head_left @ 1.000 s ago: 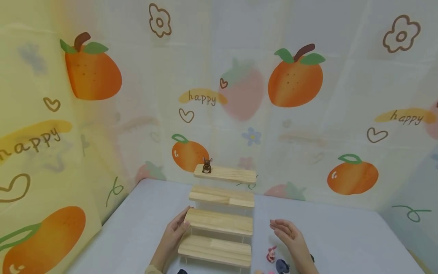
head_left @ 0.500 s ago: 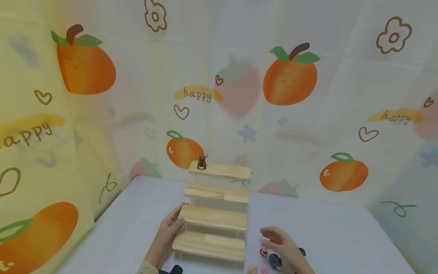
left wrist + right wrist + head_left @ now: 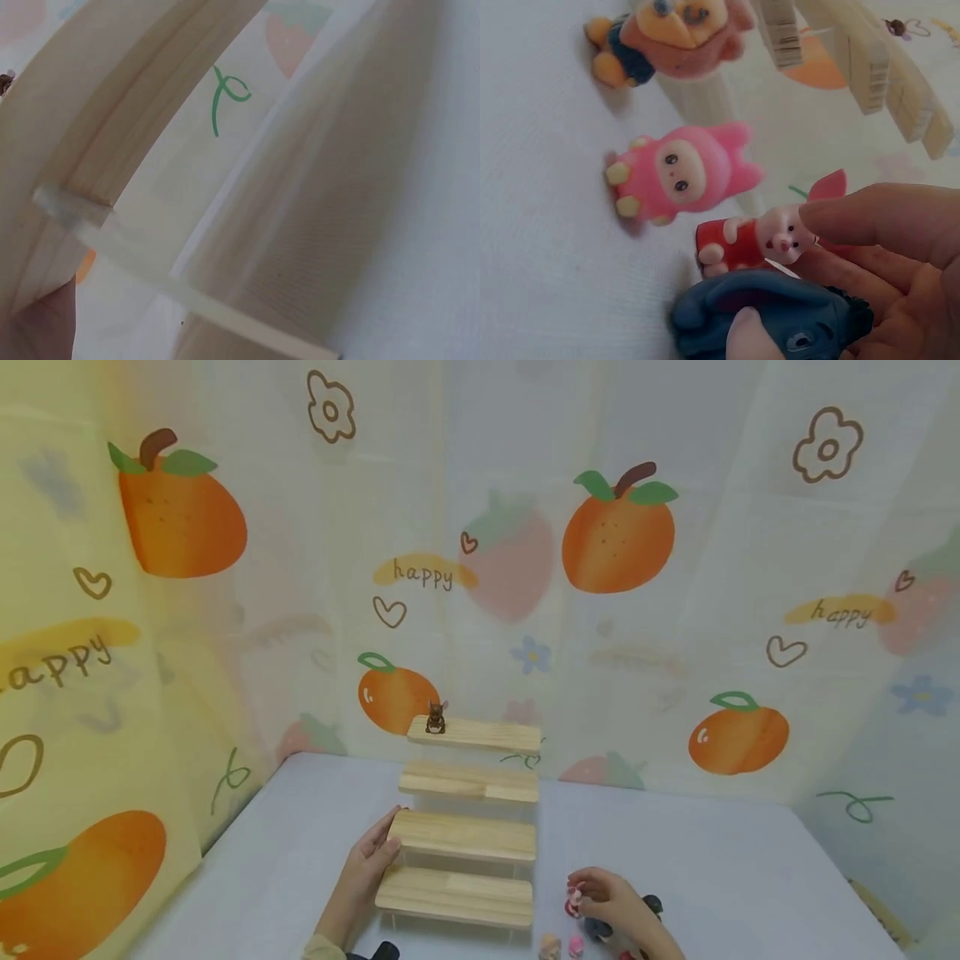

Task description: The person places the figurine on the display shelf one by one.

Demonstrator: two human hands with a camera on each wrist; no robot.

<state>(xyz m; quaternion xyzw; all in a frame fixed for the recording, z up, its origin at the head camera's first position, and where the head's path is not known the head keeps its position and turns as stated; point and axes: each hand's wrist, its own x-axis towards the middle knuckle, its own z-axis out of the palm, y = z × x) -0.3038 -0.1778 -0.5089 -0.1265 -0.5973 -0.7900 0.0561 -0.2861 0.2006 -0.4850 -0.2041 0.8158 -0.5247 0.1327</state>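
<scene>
Change is on the right: half a second ago my right hand (image 3: 617, 900) was over the toys, thumb and fingers apart; now it's down at the pig toy (image 3: 780, 234). Thumb comes against its head and ear, fingers behind, so I'm pinching the pig by the head. Whether its base has left the table (image 3: 675, 831) I can't tell; the close-up is tight and soft.

Pig is right of the stepped shelf (image 3: 461, 837), just beside the donkey toy (image 3: 774, 313). Pink toy (image 3: 694, 172) near it, tan toy (image 3: 671, 49) further along, both upright on the table.

For the work, I judge this turns a reach into a pick-up: one toy chosen, grip made, no lift I can confirm.

Left hand (image 3: 367, 853) same as before, gripping the left end of the second board from the front, presumably to steady it. Brown toy (image 3: 435, 718) also unchanged, upright at the top board's left end.
</scene>
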